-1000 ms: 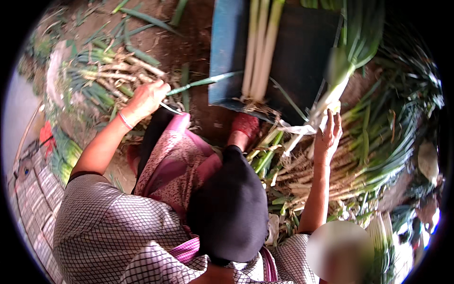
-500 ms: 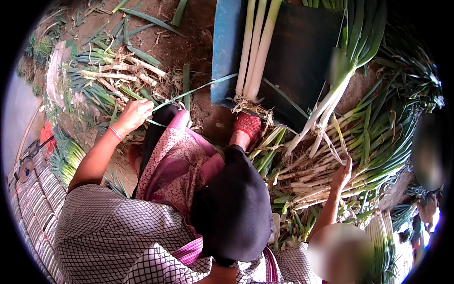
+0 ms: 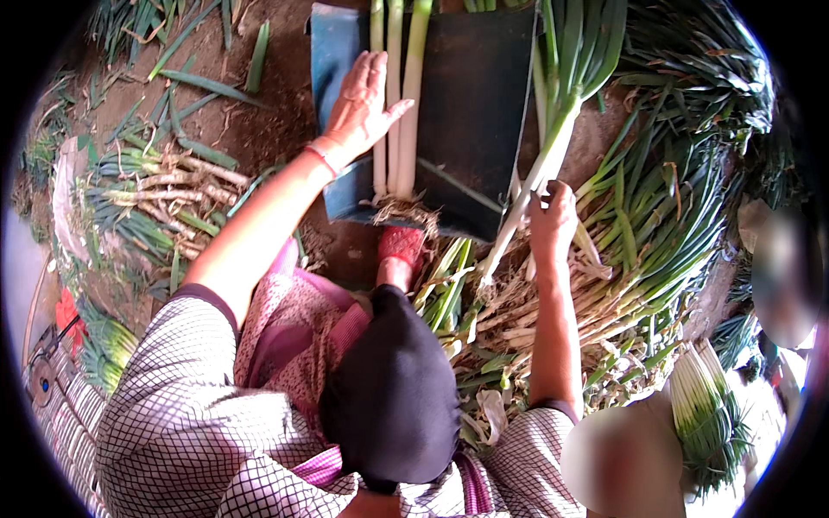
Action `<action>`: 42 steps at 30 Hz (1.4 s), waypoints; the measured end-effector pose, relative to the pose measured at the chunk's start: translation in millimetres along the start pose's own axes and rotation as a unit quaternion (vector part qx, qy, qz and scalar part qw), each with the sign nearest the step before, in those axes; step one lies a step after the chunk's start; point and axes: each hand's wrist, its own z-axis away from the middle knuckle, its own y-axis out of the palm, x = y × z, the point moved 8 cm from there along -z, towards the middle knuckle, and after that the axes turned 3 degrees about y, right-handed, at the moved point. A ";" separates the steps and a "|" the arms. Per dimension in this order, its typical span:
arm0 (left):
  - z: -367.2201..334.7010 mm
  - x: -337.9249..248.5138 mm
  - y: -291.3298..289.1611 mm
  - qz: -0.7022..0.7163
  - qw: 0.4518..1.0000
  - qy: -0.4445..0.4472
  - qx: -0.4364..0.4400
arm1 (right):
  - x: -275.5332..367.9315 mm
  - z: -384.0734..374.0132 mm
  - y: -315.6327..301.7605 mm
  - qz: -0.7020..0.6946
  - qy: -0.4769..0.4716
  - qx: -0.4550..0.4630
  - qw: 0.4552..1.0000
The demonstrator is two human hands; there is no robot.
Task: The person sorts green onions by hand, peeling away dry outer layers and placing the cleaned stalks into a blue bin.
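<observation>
Three cleaned leeks (image 3: 404,138) stand side by side in a dark blue bent-sheet trough (image 3: 471,95), their roots at its near end. My left hand (image 3: 358,108) is open against the left leek, fingers stretched along the stalks and thumb out. Along the trough's right edge lean more leeks (image 3: 557,142) with long green leaves. My right hand (image 3: 553,211) is closed at their white stalks, with fingers curled against a leek; the fingers partly hide the stalk. A peeled pale strip of leaf (image 3: 594,250) lies just beyond the right wrist.
A big heap of unpeeled leeks (image 3: 639,276) spreads at the right. Another pile of leeks (image 3: 181,190) lies on the soil at the left. A finished bundle (image 3: 708,397) rests at the lower right. My red-shod foot (image 3: 401,244) is at the trough's near end.
My left hand has moved from beside the left knee to the leeks in the trough. My right hand has come up to the leaning leeks, leaving a pale leaf strip on the heap.
</observation>
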 end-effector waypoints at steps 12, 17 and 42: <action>1.5 0.4 78.3 -0.028 0.992 -0.088 0.091 | -3.5 -40.3 30.0 0.187 0.095 0.030 0.977; 4.3 13.6 87.1 -0.052 0.991 -0.088 0.091 | -28.8 -41.5 11.5 0.114 0.072 -0.008 0.991; 6.0 14.7 73.6 0.132 0.983 -0.124 0.043 | 180.0 -85.3 141.4 -0.154 -0.112 0.143 0.971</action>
